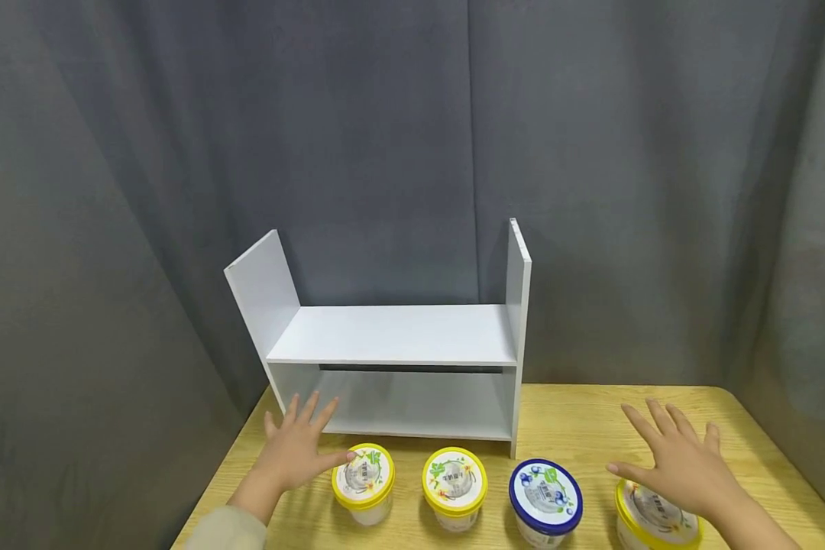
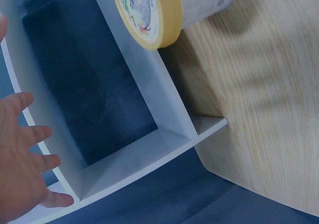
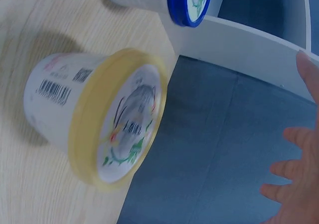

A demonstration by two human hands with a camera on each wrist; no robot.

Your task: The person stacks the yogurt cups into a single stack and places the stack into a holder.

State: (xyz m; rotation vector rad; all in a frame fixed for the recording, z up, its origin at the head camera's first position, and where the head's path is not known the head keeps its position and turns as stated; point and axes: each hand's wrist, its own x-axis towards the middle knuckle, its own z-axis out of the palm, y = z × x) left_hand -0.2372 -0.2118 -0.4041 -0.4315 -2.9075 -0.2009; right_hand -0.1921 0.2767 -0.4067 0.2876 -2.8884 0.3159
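Note:
Fingers spread, my left hand [image 1: 294,456] hovers beside the leftmost yellow-lidded tub [image 1: 364,481], its thumb overlapping the lid's edge in the head view. My right hand [image 1: 687,462], also with spread fingers, is over the rightmost yellow-lidded tub [image 1: 662,517] and hides part of its lid. Neither hand holds anything. Between them stand another yellow-lidded tub [image 1: 454,489] and a blue-lidded tub [image 1: 546,500] with blueberries on its lid. In the right wrist view the nearest yellow-lidded tub [image 3: 94,117] shows a barcode, apart from the fingers [image 3: 286,169].
A white two-level shelf [image 1: 392,336] with tall side panels stands behind the tubs on the wooden table [image 1: 612,412]. Grey curtains [image 1: 385,153] hang behind and at both sides. The table's right corner [image 1: 722,393] is rounded.

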